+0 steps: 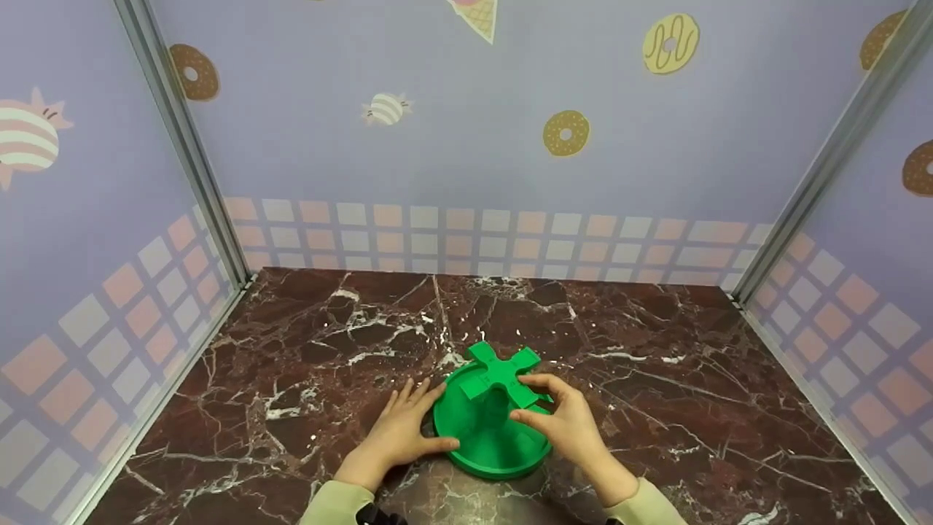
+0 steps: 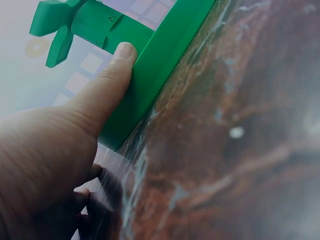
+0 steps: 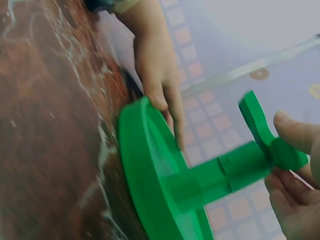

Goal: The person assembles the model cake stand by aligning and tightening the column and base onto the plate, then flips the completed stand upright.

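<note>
A green round dish (image 1: 496, 472) with a raised rim stands on the table, a thick post (image 1: 494, 410) rising from its middle. On top of the post sits a green cross-shaped piece (image 1: 503, 373) with flat arms. My left hand (image 1: 397, 434) lies spread at the dish's left side, its thumb (image 2: 110, 80) against the rim and its fingers stretched along the edge. With thumb and fingers, my right hand (image 1: 572, 423) holds the near right arm of the cross-shaped piece. Small markings show on the post (image 2: 112, 27) in the left wrist view.
The dark red marbled table (image 1: 291, 350) has white veins and scattered white specks. Lilac wall panels (image 1: 466, 168) with sweets and pastel squares enclose it at the back and both sides. Metal posts (image 1: 197, 168) stand at the corners.
</note>
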`<state>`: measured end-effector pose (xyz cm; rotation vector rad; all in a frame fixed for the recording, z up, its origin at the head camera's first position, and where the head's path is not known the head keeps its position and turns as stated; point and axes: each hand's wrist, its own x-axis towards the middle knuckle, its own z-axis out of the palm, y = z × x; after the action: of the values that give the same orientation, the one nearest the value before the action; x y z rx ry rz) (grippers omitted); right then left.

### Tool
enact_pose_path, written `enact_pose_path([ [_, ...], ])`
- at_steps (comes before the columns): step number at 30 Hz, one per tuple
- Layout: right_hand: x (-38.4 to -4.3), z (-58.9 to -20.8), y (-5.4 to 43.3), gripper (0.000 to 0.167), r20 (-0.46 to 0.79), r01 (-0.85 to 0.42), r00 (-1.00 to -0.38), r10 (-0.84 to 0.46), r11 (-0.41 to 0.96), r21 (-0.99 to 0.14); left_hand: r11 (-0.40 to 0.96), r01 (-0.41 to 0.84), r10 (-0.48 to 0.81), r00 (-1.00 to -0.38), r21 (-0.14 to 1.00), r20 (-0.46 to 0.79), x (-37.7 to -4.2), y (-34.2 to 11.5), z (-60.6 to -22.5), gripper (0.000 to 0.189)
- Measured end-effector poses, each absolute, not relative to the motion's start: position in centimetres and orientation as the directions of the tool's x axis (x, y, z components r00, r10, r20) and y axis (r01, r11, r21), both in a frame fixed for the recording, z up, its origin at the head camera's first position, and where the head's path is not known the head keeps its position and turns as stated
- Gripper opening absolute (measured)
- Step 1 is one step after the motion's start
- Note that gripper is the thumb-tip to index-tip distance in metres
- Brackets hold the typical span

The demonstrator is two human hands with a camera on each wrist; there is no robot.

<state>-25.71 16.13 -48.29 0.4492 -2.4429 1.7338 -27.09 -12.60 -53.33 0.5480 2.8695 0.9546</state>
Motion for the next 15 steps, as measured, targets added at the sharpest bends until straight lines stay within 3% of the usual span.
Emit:
enact_pose_path([
  [15, -24.5, -48.7, 13.9, 0.055, 0.301, -0.321, -0.947, -0.114, 0.393, -0.862, 0.755, 0.303, 0.348, -0.937, 0.581, 0.037, -27.1, -12.5, -53.2, 0.103],
])
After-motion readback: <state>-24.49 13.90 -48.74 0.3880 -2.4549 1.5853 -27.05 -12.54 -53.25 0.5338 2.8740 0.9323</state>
